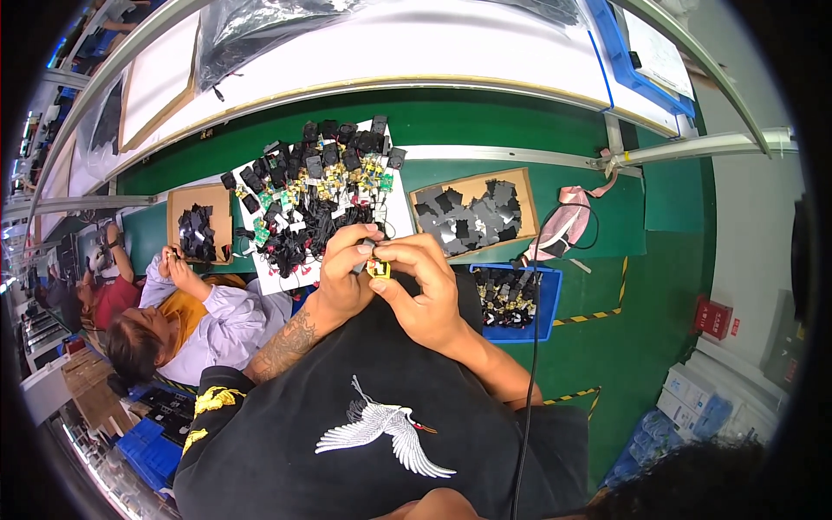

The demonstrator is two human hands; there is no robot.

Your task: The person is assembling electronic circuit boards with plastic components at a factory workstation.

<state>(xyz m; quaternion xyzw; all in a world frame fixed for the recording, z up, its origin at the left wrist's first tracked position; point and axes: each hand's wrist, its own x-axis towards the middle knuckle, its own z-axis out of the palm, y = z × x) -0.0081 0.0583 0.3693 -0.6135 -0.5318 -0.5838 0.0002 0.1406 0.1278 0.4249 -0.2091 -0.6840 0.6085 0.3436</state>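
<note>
On my head view both hands are up in front of the black shirt [416, 390], meeting over the near edge of the white board [397, 212]. Left hand [344, 276]: grip closed, fingertips pinched on a small yellow part [379, 269]. Right hand [425, 290]: grip also closed on it, thumb at its lower side, index curled over the top. Some dark bit shows between the fingers above the yellow; fingers hide most of it, can't tell its shape. The part is held off the bench [628, 212], just beyond the shirt. Past the hands, the board carries a big heap [321, 204]: black blocks at the far side, yellow and green bits in the middle, black leads nearer me. Right of it, a cardboard tray [530, 204] of flat dark pieces [472, 217], then a pink strap [568, 221] at the bench's right. Blue bin [546, 303] nearer me on the right, holding more black and yellow parts [507, 295]; can't tell what it stands on. Black cable [531, 373] runs down past the bin's right side and across the shirt. Left of the heap, a smaller carton [225, 217] with black pieces [197, 232]; a co-worker [225, 334] in a pale coat sits beside it, hands raised together.
</note>
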